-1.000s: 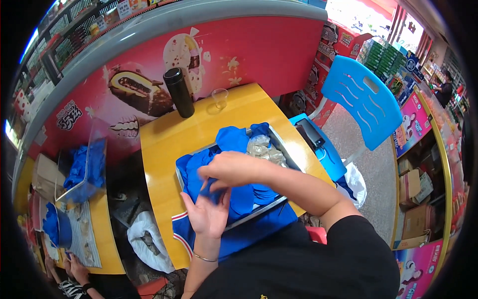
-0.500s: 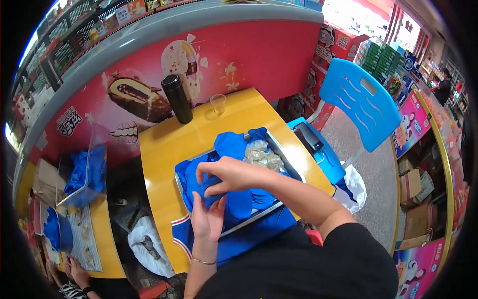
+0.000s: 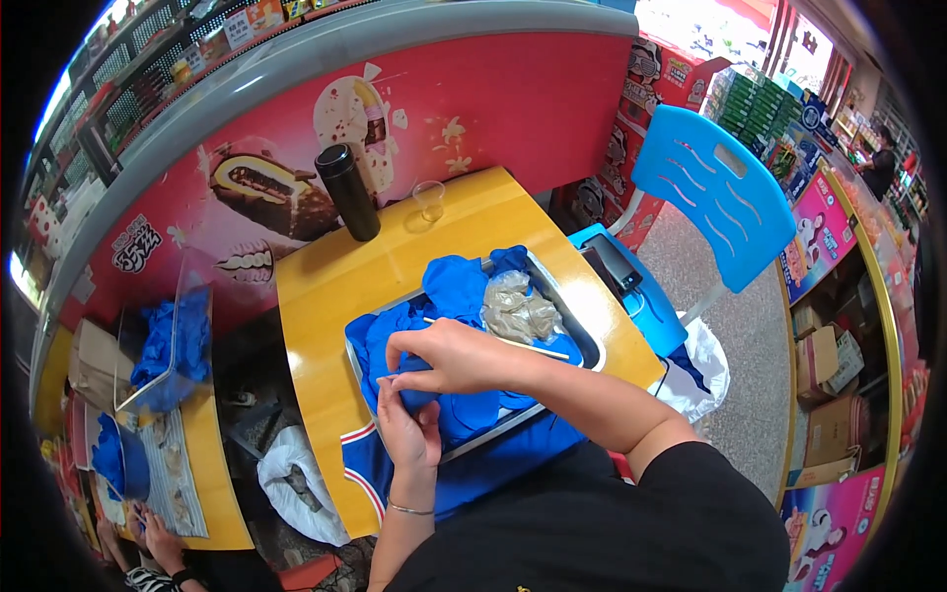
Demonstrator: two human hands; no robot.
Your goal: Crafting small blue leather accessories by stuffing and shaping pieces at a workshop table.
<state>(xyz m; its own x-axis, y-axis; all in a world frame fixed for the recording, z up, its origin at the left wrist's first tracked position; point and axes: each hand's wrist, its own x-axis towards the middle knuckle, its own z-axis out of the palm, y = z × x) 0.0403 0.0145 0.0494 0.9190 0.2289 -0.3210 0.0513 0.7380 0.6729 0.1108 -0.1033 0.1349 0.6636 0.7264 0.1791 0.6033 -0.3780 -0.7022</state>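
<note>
My right hand [image 3: 449, 357] reaches over a metal tray [image 3: 590, 350] with its thumb and bent index finger closed at the tips. Just below, my left hand [image 3: 409, 429] meets it, its fingers curled and its thumb touching the right thumb. Whatever is pinched between them is too small to make out. Soft blue pieces [image 3: 457, 281] fill the tray under both hands. A crumpled clear plastic bag [image 3: 520, 314] with greyish contents lies among them. One thin pale stick [image 3: 545, 349] runs behind my right hand; whether the hand holds it I cannot tell.
On the yellow table [image 3: 395, 266] stand a black bottle [image 3: 349, 197] and a clear cup [image 3: 429, 202]. Blue cloth with striped trim [image 3: 360, 454] hangs at the near edge. A blue chair [image 3: 710, 187] stands right. Another person's hands [image 3: 153, 538] work at the left table.
My right thumb and fingers, spread apart before, have closed together and met my left hand, whose fingers have curled in. The pale stick has come into sight. The other person's hands have shifted slightly.
</note>
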